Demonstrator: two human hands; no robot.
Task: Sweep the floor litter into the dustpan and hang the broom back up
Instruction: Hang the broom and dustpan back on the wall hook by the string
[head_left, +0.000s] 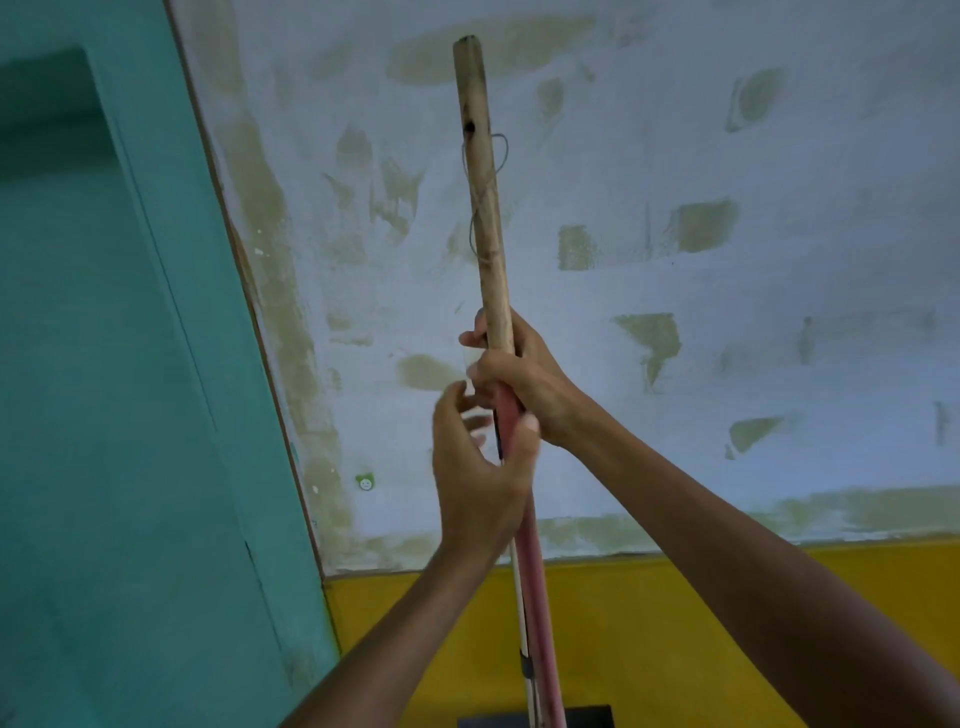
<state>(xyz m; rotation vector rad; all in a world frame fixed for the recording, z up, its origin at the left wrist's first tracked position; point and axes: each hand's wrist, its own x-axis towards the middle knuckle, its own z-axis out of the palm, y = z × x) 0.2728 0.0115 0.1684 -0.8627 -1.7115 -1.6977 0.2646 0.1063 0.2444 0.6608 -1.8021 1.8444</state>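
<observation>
Gripping the upright broom handle against the wall, the right hand and left hand seem at hanging, needing its string loop hooked.

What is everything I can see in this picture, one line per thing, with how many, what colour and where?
Broom handle: one, bare pale wood above the hands, pink lower down, upright in the middle.
String loop: one, thin and grey, tied near the top of the handle by a small dark hole.
Second thin pole: one, whitish, beside the pink part, below the hands.
Wall: one, pale blue-white with greenish patches, behind the handle.
Yellow band: one, along the wall's bottom.
Teal wall: one, at left.
Sticker: one, small, green, low on the pale wall.
Dark object: one, bottom edge, unclear what.
Right hand: one, wrapped round the handle.
Left hand: one, just below, thumb on the handle, fingers loose.
</observation>
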